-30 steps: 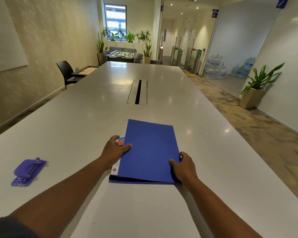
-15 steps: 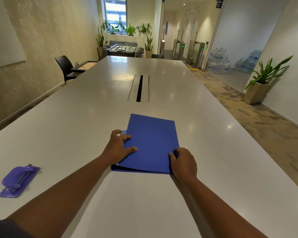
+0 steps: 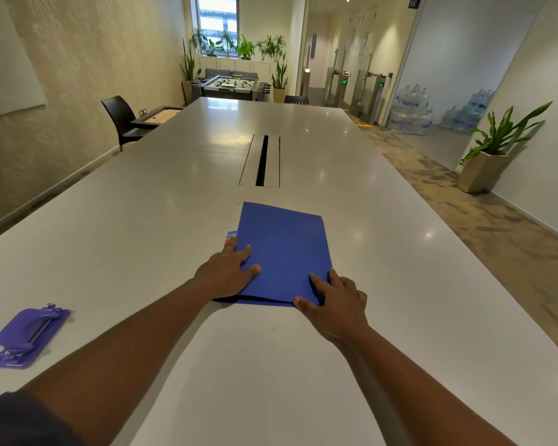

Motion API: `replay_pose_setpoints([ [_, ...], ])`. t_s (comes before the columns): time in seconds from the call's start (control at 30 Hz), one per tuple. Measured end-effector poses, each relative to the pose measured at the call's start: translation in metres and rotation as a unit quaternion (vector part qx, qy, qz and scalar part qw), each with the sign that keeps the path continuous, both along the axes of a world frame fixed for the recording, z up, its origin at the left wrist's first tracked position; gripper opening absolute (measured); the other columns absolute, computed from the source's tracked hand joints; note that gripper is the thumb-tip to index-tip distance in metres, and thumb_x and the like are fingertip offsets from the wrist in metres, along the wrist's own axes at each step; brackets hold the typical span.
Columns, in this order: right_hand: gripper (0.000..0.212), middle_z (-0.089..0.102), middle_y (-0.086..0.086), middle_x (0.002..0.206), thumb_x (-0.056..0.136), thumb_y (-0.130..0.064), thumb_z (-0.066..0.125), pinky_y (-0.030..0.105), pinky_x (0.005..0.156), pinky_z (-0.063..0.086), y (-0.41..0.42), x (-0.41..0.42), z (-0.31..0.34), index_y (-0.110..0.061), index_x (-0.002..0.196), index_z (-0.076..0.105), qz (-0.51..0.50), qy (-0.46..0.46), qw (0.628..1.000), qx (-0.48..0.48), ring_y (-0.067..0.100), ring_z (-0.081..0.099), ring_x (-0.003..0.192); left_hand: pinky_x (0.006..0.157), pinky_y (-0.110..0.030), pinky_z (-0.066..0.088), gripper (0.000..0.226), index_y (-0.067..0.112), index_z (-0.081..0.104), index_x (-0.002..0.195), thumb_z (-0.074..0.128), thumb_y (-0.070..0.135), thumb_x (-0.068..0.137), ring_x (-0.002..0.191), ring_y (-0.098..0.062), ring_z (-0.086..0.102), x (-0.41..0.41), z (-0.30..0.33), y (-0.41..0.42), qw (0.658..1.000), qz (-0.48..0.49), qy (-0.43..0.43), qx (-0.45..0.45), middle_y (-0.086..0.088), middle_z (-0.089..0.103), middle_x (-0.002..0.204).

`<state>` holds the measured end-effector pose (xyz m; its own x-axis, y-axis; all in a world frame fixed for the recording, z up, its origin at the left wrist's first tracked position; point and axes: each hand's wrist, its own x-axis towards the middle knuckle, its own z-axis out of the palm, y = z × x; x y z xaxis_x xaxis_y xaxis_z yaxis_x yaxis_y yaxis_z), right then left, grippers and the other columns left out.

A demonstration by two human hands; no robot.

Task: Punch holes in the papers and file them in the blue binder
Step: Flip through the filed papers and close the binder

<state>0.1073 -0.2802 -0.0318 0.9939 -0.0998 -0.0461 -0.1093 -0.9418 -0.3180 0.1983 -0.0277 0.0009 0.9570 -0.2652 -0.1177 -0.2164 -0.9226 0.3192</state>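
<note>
While both hands (image 3: 226, 272) (image 3: 335, 304) press spread fingers on the blue binder (image 3: 284, 252), the long grey table (image 3: 174, 220) reaches toward potted plants (image 3: 239, 48).

Right hand (image 3: 337, 309) now flattened on binder (image 3: 284, 252) corner.

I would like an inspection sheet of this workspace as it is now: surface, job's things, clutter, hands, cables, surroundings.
Surface: long pale grey table, glossy, with a slot along its middle.
Job's things: closed blue binder lying flat; white paper edge with coloured tabs shows at its left side; purple plastic hole punch apart, near the left edge.
Clutter: nothing seen.
Hands: left hand rests on the binder's left edge, fingers straight; right hand rests on its near right corner.
Cables: nothing seen.
Surroundings: black chair, foosball table, potted plant, stacked water bottles.
</note>
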Motion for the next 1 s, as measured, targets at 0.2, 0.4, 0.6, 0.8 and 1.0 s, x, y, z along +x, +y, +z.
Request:
replay_pose_setpoints([
  [0.2,0.082,0.019,0.003,0.171,0.089,-0.084,0.031,0.050,0.118,0.017,0.003,0.002,-0.002,-0.042,0.159,0.026,-0.009,-0.013,1.000,-0.022,0.027,0.017,0.153,0.120,-0.042,0.032,0.118,0.028,0.030,0.158,0.065,0.088,0.063,0.152,-0.021,0.022,-0.006,-0.005,0.014,0.991,-0.013,-0.009,-0.132,0.010,0.001,0.167],
  [0.4,0.086,0.022,0.001,0.170,0.087,-0.087,0.028,0.049,0.117,0.018,0.006,-0.002,-0.004,-0.040,0.159,0.027,-0.002,-0.042,0.999,-0.023,0.026,0.022,0.151,0.123,-0.037,0.026,0.110,0.028,0.036,0.156,0.086,0.062,0.065,0.155,-0.017,0.014,-0.011,-0.026,0.028,0.984,-0.035,-0.054,-0.169,0.004,0.012,0.168],
  [0.6,0.074,0.020,-0.001,0.171,0.095,-0.074,0.036,0.049,0.120,0.020,0.005,-0.002,-0.007,-0.038,0.160,0.028,0.000,-0.065,0.998,-0.001,0.026,0.026,0.152,0.114,-0.029,0.035,0.089,0.021,0.050,0.149,0.090,0.039,0.072,0.149,-0.017,0.031,-0.021,-0.030,0.018,0.962,0.018,-0.116,-0.246,0.002,0.029,0.163],
  [0.8,0.070,0.025,0.000,0.169,0.098,-0.068,0.037,0.050,0.120,0.022,0.004,-0.001,-0.009,-0.035,0.159,0.031,-0.008,-0.080,0.997,0.015,0.026,0.029,0.151,0.109,-0.031,0.041,0.101,0.018,0.054,0.144,0.091,0.058,0.059,0.142,-0.017,0.039,-0.029,-0.030,0.020,0.959,0.026,-0.135,-0.246,0.004,0.036,0.158],
  [1.0,0.072,0.028,0.000,0.168,0.095,-0.068,0.045,0.049,0.120,0.023,0.002,-0.001,-0.012,-0.034,0.158,0.035,-0.003,-0.091,0.996,0.021,0.023,0.030,0.152,0.115,-0.036,0.038,0.108,0.019,0.051,0.148,0.088,0.064,0.057,0.144,-0.019,0.037,-0.030,-0.032,0.020,0.966,0.018,-0.134,-0.223,0.003,0.036,0.159],
])
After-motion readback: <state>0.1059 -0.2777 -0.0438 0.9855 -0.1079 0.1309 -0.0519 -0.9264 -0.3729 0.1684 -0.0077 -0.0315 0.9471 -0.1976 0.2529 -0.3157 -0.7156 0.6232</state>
